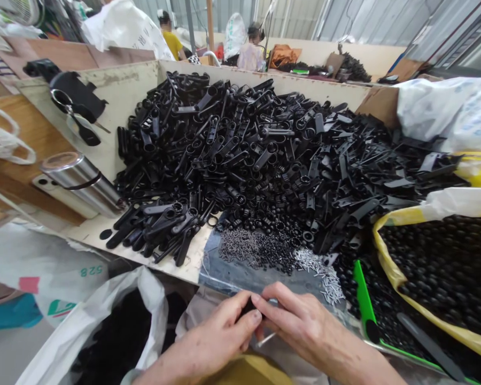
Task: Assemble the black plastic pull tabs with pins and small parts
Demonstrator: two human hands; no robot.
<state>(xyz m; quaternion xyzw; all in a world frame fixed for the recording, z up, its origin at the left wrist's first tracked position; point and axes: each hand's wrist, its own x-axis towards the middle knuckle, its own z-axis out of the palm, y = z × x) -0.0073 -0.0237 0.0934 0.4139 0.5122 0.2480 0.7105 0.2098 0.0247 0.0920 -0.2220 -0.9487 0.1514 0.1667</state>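
Note:
Close together at the front edge of the worktable, my left hand [228, 326] and my right hand [300, 321] meet around a small black plastic part [246, 307]. The fingers of my left hand are closed on it, and the right fingertips pinch its other end. Most of the part is hidden by the fingers. A thin pale rod [266, 339] shows below my right fingers; I cannot tell whether it is gripped. Just beyond lie small grey metal pieces [236, 248], small black pieces [278, 254] and silver pins [324, 275].
Black plastic handle-like parts [224, 133] fill the bin, with flat black pieces [385, 171] at right. Steel flask [84, 182] stands left. Sacks flank me: white [152, 299] at left, yellow-rimmed [388, 262] with black balls at right, beside a green-edged tray [363, 294]. People sit behind.

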